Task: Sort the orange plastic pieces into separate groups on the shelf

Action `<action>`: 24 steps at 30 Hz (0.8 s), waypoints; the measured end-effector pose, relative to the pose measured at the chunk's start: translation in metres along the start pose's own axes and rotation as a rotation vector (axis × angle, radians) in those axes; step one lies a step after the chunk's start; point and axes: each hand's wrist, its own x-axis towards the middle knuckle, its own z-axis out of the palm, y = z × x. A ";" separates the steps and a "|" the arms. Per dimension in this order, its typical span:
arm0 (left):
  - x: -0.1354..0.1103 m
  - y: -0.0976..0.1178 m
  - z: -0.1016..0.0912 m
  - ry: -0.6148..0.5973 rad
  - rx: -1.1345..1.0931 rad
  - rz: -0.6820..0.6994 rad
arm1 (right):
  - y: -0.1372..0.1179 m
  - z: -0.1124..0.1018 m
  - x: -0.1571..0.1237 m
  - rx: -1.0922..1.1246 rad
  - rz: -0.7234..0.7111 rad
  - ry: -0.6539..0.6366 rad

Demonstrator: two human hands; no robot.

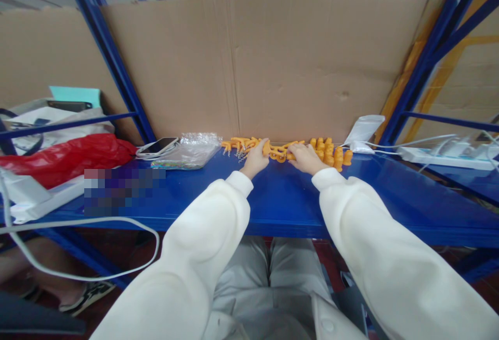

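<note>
Nearest to us, our white sleeves (pixel 206 231) cross the near edge of the blue worktop (pixel 284 199) and cover part of it. On the near left a white cable (pixel 117 219) loops out past that edge, and below it we see another person's dark shoe (pixel 88 296). Farther in on the left lie a white power strip (pixel 47 199) and a red bag (pixel 74 158), then a phone (pixel 161 146) just beside a clear plastic bag (pixel 195 153). On the far right stands a small white packet (pixel 364 129). Tall brown cardboard (pixel 312 64) closes off the far side, between blue posts.

The orange pieces form a row along the far part of the worktop, right at our hands. Linked orange pieces (pixel 278 154) lie between our left hand (pixel 255 159) and our right hand (pixel 306 158); small ones with metal chains (pixel 237 145) lie left of the left hand, and rounded orange figures (pixel 337 158) stand right of the right hand.

Both hands have their fingers bent at orange pieces, but we cannot tell whether either is gripping one. Our fingers hide some of the row, its small shapes blur together, and a pixelated patch masks the worktop's near left.
</note>
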 end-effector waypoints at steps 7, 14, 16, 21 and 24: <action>0.001 -0.002 -0.005 -0.011 -0.038 -0.135 | 0.005 -0.004 -0.001 0.067 0.203 -0.013; 0.000 0.000 -0.007 -0.042 -0.064 -0.146 | 0.033 0.013 0.000 0.134 0.271 -0.034; 0.000 0.000 -0.007 -0.042 -0.060 -0.143 | 0.044 0.020 0.000 0.130 0.277 -0.022; -0.002 0.005 -0.009 -0.033 -0.062 -0.138 | 0.053 0.027 0.001 0.105 0.325 -0.048; -0.003 0.008 -0.010 -0.040 -0.061 -0.129 | 0.049 0.025 0.000 0.098 0.300 -0.038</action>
